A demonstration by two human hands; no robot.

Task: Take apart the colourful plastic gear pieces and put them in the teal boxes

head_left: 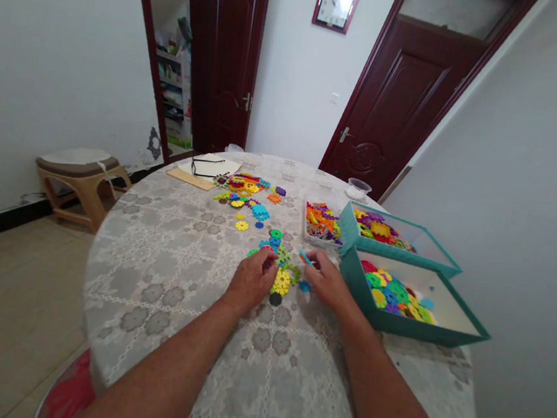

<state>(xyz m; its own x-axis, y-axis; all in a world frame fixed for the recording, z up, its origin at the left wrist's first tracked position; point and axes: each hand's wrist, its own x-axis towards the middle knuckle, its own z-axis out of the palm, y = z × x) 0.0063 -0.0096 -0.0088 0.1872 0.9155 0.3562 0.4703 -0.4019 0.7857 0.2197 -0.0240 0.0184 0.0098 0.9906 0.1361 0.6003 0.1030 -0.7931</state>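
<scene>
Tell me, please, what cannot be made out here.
All in the head view:
Bare left hand: it hides whatever it might grip.
Slim blue-and-orange plastic item: the bare right hand covers one end.
Square red-framed wall clock: glare and small size hide its time.
Rounded red object: bottom edge cuts it off.

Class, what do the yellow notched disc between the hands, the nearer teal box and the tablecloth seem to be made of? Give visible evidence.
Yellow disc: likely plastic, with even, bright colour and crisp notches.
Nearer teal box: perhaps cardboard, matte, judging by its thin, flat walls and pale interior.
Tablecloth: fabric or vinyl, unclear which; smooth-looking with a repeated floral pattern.
</scene>
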